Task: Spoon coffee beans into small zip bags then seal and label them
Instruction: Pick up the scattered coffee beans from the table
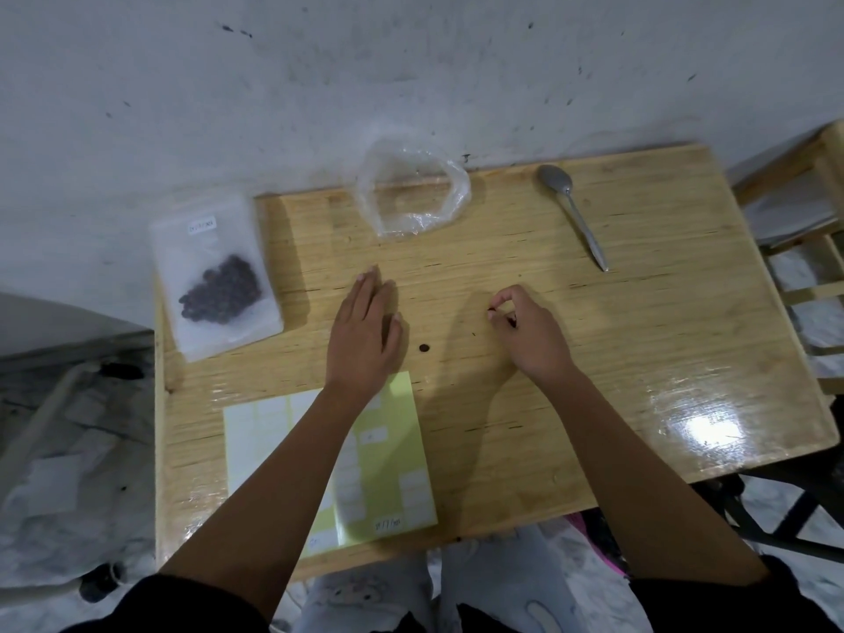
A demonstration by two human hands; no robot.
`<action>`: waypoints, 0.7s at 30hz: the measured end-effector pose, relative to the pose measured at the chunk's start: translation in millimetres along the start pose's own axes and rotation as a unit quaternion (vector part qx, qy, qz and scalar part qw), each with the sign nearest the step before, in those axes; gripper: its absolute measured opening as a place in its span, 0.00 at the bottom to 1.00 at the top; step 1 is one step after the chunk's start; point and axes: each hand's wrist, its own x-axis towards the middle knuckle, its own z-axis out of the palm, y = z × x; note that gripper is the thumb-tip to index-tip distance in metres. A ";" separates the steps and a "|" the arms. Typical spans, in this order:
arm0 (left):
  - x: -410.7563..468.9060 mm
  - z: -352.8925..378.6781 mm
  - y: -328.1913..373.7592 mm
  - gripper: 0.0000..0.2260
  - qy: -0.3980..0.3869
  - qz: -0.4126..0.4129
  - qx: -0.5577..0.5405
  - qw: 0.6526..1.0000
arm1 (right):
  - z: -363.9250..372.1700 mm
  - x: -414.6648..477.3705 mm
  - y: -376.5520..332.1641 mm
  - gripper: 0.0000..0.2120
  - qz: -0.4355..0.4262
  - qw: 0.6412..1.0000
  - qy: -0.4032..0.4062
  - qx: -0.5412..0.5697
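At the far left corner of the table, a zip bag is lying flat, partly hanging past the edge. Coffee beans are showing through it, and a small label is sitting near its top, its writing too blurred to read. Nearer the person, a sheet of labels is lying half hidden under the left forearm. The left hand is resting flat on the table, fingers straight, its grip wide and holding nothing. A loose bean is lying between the hands. The right hand is pinching what looks like a dark bean at its fingertips, its grip narrow. By the wall, a clear bag is sitting crumpled open. A spoon is lying well to its right. A wooden frame is being cut off at the right edge.
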 end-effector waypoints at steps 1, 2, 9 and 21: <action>-0.2 0.2 0.2 0.22 0.000 -0.001 0.000 1.000 | -0.5 0.7 -1.6 0.05 0.009 1.000 0.000 -0.014; -0.2 -0.1 0.6 0.22 0.000 -0.001 0.001 1.000 | -1.1 1.2 -3.4 0.06 0.016 1.000 0.000 -0.027; -0.5 -4.1 2.4 0.21 -0.005 -0.003 -0.021 1.000 | -6.5 -1.4 -7.4 0.04 0.081 0.977 -0.071 0.185; -30.7 -14.3 -11.5 0.22 -0.021 0.019 -0.004 1.000 | 47.6 -48.2 -27.3 0.13 0.126 0.778 -0.229 0.571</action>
